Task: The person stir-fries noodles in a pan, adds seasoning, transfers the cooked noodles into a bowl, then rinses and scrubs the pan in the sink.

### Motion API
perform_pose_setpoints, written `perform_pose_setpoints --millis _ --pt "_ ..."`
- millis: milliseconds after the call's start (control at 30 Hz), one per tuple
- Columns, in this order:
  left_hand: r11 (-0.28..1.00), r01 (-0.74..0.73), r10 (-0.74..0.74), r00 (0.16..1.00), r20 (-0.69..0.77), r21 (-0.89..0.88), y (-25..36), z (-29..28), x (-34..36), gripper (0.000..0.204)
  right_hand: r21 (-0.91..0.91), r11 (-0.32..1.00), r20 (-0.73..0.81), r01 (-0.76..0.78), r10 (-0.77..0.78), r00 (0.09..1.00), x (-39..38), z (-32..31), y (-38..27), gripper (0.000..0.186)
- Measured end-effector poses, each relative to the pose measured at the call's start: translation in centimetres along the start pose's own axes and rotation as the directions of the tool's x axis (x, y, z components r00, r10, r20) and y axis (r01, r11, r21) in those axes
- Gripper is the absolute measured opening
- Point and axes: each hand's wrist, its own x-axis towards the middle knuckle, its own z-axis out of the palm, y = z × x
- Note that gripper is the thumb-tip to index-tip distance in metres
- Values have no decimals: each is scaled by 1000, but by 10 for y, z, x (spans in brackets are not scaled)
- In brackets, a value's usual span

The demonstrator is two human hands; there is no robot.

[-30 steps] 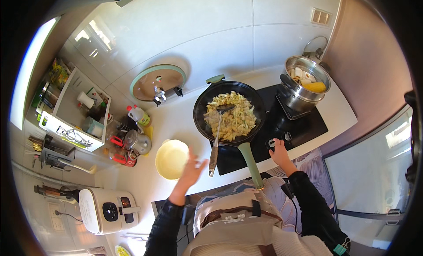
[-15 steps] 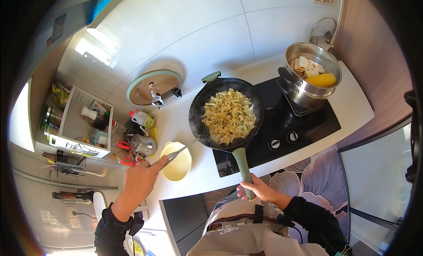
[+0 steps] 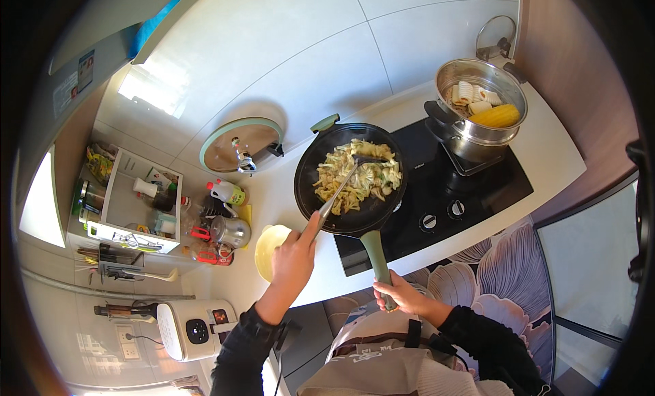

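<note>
A black frying pan (image 3: 372,218) with a green handle (image 3: 376,256) holds chopped, cooked pale yellow-green vegetables (image 3: 343,165). My right hand (image 3: 402,297) is wrapped round the end of that handle. In my left hand (image 3: 293,261) is the metal handle of a spatula (image 3: 339,189). Its dark head lies among the vegetables in the right part of the pan and is partly covered by them. Just beyond the left hand, a pale yellow bowl (image 3: 267,250) sits on the white counter, its right side hidden by the hand.
A steel steamer pot (image 3: 477,140) with corn and white rolls stands at the back right of the black cooktop (image 3: 488,184). A green-rimmed glass lid (image 3: 222,149) leans on the wall. Bottles, a storage rack (image 3: 126,205) and a white rice cooker (image 3: 176,331) are at left.
My left hand has moved right with the spatula, from over the bowl to the pan, and the head is now in the vegetables. Some have been turned over. The right hand keeps its hold.
</note>
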Motion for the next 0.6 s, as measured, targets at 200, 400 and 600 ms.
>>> perform_pose_setpoints --millis 200,400,600 --pt "943 -114 117 993 9 314 -18 24 14 71 59 998 -95 21 -15 995 9 -30 9 33" --pt "921 -5 -67 983 172 389 -23 -91 -39 59 -907 -197 -53 -373 -825 563 38 -144 -48 47" --pt "977 21 -80 957 279 211 -27 -68 -42 63 -799 -329 -166 -503 -683 711 72 -179 -63 37"
